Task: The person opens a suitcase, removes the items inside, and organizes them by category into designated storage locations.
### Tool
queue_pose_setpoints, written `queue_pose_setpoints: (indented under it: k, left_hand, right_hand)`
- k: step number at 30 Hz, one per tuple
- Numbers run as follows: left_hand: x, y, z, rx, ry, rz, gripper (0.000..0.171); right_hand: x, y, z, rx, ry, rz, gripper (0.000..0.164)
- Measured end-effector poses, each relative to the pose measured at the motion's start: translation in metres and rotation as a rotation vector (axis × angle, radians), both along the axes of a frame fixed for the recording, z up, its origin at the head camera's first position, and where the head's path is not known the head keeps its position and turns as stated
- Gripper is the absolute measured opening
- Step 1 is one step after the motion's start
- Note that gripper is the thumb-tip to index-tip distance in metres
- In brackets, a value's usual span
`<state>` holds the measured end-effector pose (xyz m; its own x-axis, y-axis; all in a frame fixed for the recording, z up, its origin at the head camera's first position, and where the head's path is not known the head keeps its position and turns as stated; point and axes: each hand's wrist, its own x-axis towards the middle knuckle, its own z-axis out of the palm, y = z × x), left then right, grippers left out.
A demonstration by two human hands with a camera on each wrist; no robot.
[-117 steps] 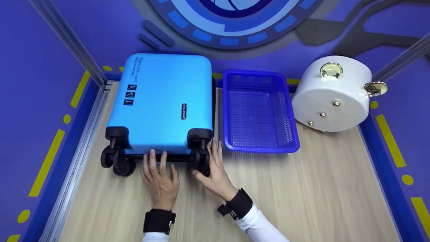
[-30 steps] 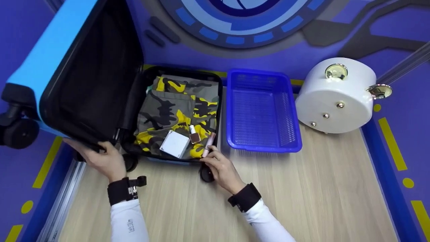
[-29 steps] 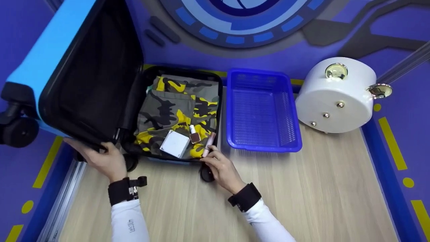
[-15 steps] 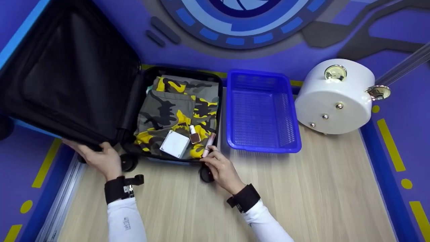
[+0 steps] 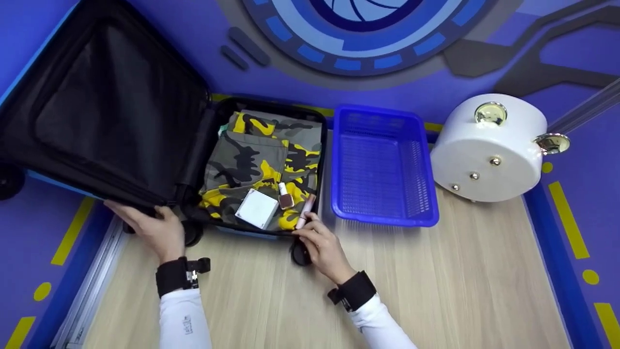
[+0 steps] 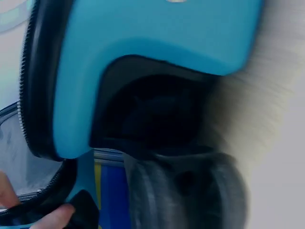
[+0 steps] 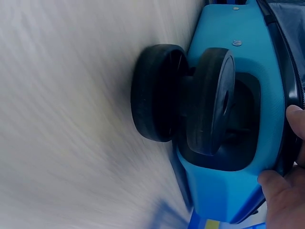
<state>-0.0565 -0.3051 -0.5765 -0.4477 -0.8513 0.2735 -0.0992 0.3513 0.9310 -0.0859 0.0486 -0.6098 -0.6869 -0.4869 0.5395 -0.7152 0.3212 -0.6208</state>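
Note:
A blue suitcase lies unzipped, its black-lined lid [image 5: 116, 92] leaning open to the left. My left hand [image 5: 157, 232] grips the lid's front edge; in the left wrist view its fingers [image 6: 56, 217] lie on both sides of the zipped rim. My right hand [image 5: 325, 249] pinches the front right rim of the base; the right wrist view shows fingers [image 7: 272, 183] on the blue shell beside a double wheel [image 7: 209, 102]. Inside the base are folded camouflage clothes [image 5: 247, 160], a square white box [image 5: 256, 208], a nail polish bottle [image 5: 286, 198] and a pink lip gloss tube [image 5: 306, 212] close to my right fingertips.
A blue plastic basket [image 5: 382, 222] stands right of the suitcase. Farther right is a round white case [image 5: 484, 165] with gold ears and studs. Blue walls [image 5: 310, 89] enclose the wooden surface [image 5: 426, 286] behind and at both sides.
The suitcase was closed at first; its lid has since swung up and left, tilting further over the last second. The left hand stays on the lid, the right hand on the base rim.

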Motion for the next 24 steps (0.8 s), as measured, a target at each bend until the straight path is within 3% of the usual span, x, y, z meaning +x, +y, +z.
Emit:
queue_pose_setpoints:
  k: [4, 10, 12, 14, 17, 20, 24]
  left_hand:
    - [0.006, 0.015, 0.000, -0.080, -0.011, -0.015, 0.095]
    - [0.007, 0.048, 0.015, -0.265, 0.129, 0.003, 0.092]
    - [0.003, 0.060, 0.021, -0.334, 0.172, -0.029, 0.087]
    - [-0.001, 0.071, 0.026, -0.365, 0.168, -0.117, 0.084]
    - [-0.007, 0.088, 0.030, -0.371, 0.079, -0.294, 0.082]
    - [-0.012, 0.104, 0.031, -0.353, -0.105, -0.473, 0.081]
    - [-0.017, 0.122, 0.027, -0.346, -0.310, -0.619, 0.082]
  right_hand:
    - [0.000, 0.001, 0.000, -0.007, -0.002, -0.003, 0.025]
    - [0.000, 0.001, -0.001, -0.011, -0.017, -0.003, 0.024]
    - [0.001, 0.000, -0.001, -0.013, -0.029, -0.001, 0.023]
    - [0.001, 0.000, -0.001, -0.014, -0.038, -0.001, 0.023]
    - [0.001, 0.001, -0.001, -0.019, -0.040, 0.002, 0.023]
    - [0.001, 0.000, -0.001, -0.027, -0.036, 0.001, 0.024]
    - [0.001, 0.000, -0.002, -0.029, -0.032, -0.006, 0.023]
